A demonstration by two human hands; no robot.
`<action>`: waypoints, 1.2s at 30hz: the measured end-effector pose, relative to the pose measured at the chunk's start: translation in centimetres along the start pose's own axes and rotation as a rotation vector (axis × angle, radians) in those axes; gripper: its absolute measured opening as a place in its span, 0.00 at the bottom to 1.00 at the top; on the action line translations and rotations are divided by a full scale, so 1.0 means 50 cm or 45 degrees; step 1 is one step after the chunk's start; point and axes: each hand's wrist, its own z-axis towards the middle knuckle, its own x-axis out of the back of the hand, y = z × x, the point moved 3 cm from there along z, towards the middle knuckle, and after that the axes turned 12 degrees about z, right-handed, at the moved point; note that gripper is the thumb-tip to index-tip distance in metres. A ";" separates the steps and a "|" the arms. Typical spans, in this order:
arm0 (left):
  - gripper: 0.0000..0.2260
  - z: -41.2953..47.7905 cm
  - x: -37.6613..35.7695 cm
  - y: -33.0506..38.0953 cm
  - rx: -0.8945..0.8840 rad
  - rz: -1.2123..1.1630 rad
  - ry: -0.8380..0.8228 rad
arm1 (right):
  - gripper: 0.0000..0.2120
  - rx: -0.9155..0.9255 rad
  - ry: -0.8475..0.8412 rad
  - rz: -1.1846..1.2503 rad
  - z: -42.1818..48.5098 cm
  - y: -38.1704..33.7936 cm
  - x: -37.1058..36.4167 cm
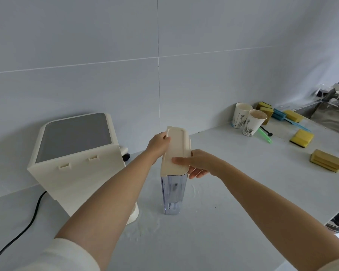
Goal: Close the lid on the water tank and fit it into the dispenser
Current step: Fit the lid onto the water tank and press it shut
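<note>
Tank (172, 192) stands upright on the worktop (233, 192), just right of the dispenser (74, 163). Left hand (159, 145) clamps the lid's (175, 151) far end, right hand (198, 163) its near edge, so left is closer for docking

Open counter (233, 202) across lower centre and right of frame, dispenser (76, 163) blocking the left, its black cord (24, 227) trailing lower left, water tank (172, 192) upright mid-frame with both hands on it, paper cups (247, 120) and sponges (301, 137) crowding upper right.
</note>
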 end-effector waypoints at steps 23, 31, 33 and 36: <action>0.45 -0.130 -0.068 -0.008 -0.067 0.780 0.384 | 0.23 0.396 0.046 -0.637 0.076 -0.119 0.000; 0.42 -0.114 -0.034 -0.018 -0.087 0.844 0.281 | 0.23 0.388 0.114 -0.610 0.083 -0.117 0.006; 0.39 -0.110 -0.016 -0.026 -0.127 0.842 0.218 | 0.23 0.386 0.139 -0.608 0.084 -0.116 0.011; 0.33 -0.104 0.018 -0.037 -0.189 0.874 0.122 | 0.22 0.416 0.137 -0.620 0.082 -0.114 0.022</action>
